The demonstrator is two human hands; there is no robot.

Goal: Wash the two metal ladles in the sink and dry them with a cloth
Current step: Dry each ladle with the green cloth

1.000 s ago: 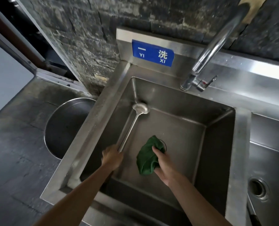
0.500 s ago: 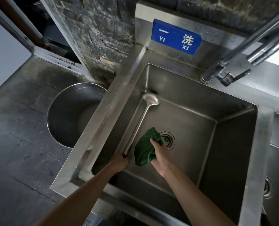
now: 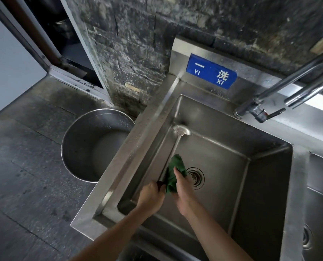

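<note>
far left, a dark, stained concrete floor [image 3: 25,166] with a round, smooth steel pot [image 3: 92,146] standing on it, tucked against the sink's outer wall. next comes the sink [image 3: 130,159] itself – a square stainless basin with a scuffed, water-spotted rim. inside it one metal ladle [image 3: 176,143] lies along the left wall, its long axis running from the near-left corner up toward the back, the shallow round bowl pointing away from the person and the thin straight handle pointing back at them. the left hand [image 3: 152,195] is clenched around the dark end of that handle, so the ladle stretches away from this grip. just beside it the right hand [image 3: 182,189] grasps a crumpled green cloth [image 3: 174,172], soft and folded, wrapped against the shaft a little above the left hand. right of the cloth sits the round ribbed drain [image 3: 195,178] in the basin floor. on the splashback a blue sign [image 3: 211,71] – and further right a curved chrome tap [image 3: 281,91] with a small lever.
</note>
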